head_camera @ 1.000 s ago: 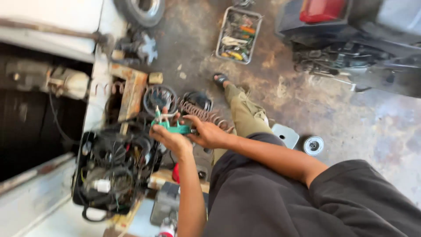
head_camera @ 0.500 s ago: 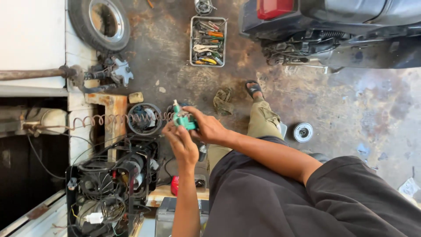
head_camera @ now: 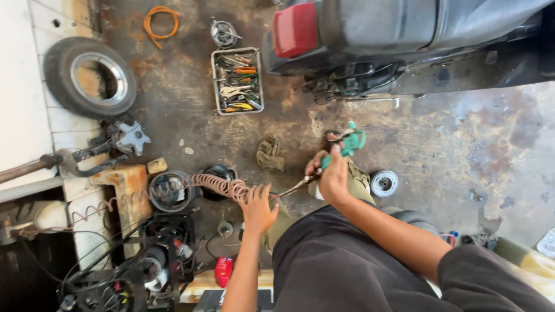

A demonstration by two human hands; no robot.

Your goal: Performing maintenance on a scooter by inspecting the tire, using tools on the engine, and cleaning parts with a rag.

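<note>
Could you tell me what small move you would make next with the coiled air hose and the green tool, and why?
I would probably close the left hand on the end of the coiled hose. That hand lies open beside the coil's last loops, not gripping, while the right hand holds the green tool raised above the stained floor. A thin line runs from the tool toward the coil, so steadying the hose seems sensible.
</note>
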